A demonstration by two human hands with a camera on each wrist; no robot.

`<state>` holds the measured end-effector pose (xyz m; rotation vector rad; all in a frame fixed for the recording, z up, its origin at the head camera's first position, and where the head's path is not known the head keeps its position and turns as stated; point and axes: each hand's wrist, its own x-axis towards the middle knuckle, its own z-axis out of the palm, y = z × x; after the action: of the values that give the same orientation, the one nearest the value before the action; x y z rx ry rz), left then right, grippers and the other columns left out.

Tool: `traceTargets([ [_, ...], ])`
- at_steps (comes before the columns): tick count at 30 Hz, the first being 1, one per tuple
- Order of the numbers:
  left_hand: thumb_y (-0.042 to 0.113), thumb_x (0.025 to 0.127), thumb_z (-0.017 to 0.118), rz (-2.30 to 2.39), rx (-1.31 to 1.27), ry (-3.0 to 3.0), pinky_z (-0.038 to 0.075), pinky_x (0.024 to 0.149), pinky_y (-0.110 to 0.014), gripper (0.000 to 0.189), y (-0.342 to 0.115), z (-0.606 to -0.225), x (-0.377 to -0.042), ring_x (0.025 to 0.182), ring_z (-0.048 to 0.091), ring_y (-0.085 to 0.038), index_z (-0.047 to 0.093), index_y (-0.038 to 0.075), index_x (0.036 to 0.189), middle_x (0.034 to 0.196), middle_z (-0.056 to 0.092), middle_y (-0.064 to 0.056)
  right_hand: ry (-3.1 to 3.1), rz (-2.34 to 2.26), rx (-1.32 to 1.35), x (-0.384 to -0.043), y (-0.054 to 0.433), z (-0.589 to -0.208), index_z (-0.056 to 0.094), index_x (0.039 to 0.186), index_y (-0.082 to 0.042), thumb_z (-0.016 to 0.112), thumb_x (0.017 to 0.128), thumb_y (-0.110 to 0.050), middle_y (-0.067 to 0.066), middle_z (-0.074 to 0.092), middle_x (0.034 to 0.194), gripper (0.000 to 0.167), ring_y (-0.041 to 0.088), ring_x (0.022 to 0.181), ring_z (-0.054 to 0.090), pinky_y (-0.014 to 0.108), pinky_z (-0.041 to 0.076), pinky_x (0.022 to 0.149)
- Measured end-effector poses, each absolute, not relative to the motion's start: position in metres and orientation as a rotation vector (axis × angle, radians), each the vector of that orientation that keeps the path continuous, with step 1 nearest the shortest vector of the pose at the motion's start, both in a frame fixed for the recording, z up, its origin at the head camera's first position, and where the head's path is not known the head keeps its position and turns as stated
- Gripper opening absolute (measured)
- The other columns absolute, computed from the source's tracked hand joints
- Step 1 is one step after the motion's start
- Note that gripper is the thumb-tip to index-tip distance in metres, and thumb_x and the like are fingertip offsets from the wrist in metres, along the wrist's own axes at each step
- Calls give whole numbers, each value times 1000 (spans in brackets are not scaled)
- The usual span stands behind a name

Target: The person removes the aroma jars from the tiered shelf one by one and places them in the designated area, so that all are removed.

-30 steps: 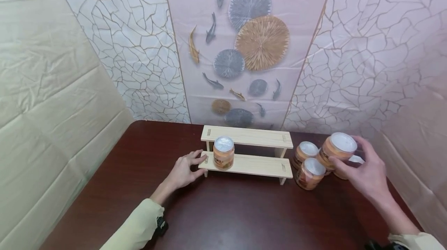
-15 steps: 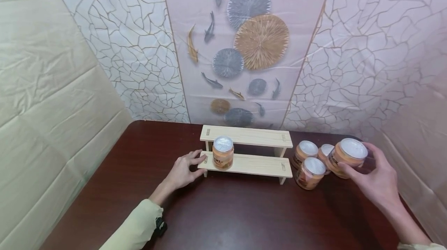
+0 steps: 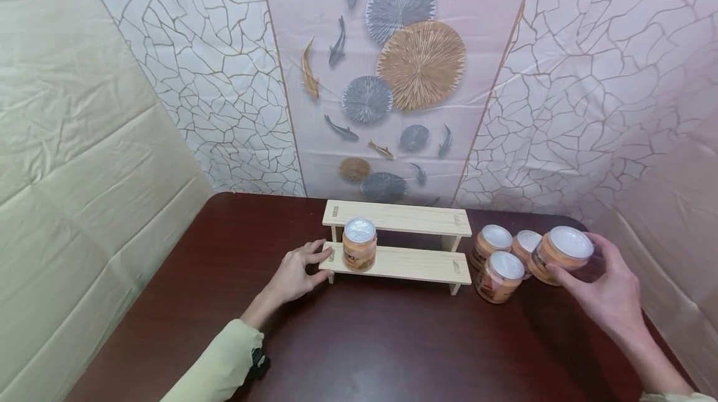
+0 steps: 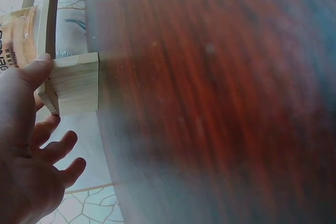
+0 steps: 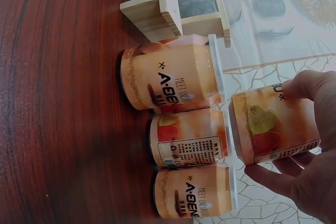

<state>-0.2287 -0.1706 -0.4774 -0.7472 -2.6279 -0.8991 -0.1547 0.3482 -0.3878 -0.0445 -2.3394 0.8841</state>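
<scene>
My right hand grips a jar with an orange label and silver lid. In the right wrist view this jar is raised above the standing jars, thumb on one side and fingers on the other. My left hand pinches the left end of the lower tier of a pale wooden two-tier shelf; in the left wrist view the thumb presses the board's edge. One matching jar stands upright on that tier, close to the left hand. The upper tier is bare.
Right of the shelf, several matching jars cluster upright on the dark red-brown table: a back one, a front one and another beside the held jar. A patterned cloth wall closes off the back.
My right hand has carried the jar to the right and a little lower, uncovering a jar behind the cluster. The left hand keeps its place at the shelf end.
</scene>
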Motion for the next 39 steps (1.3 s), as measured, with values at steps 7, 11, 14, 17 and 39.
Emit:
traceTargets([
  [7,19,85,81,-907,-755,-2623,42,99,-60,47,-170,-477,-229,122,52,-51,69,4,127,138,56,-24,-2359,884,-66,-154,352,-394,52,138,1,90,69,-9,28,61,119,80,-17,93,37,12,28,79],
  [11,19,84,82,-906,-752,-2625,42,100,-60,47,-170,-479,-230,122,52,-52,70,4,126,137,56,-25,-2370,879,-65,-154,352,-399,52,138,2,90,69,-9,30,60,118,79,-16,92,38,12,30,76],
  [14,20,84,82,-908,-749,-2629,41,101,-59,47,-171,-481,-230,123,52,-51,70,4,126,138,56,-25,-2369,886,-58,-154,352,-403,52,137,4,90,69,-6,29,60,117,79,-18,90,38,8,32,73],
  [17,22,84,82,-914,-747,-2637,41,101,-59,47,-171,-482,-230,124,51,-51,70,5,127,138,55,-25,-2370,906,-46,-155,352,-406,51,136,4,90,68,-4,29,60,116,79,-20,87,40,3,34,71],
  [39,20,86,80,-897,-742,-2642,41,101,-60,47,-171,-478,-229,123,51,-52,69,4,128,139,55,-25,-2418,830,-52,-155,349,-428,54,135,2,90,69,-10,31,62,120,76,34,100,61,22,33,75],
])
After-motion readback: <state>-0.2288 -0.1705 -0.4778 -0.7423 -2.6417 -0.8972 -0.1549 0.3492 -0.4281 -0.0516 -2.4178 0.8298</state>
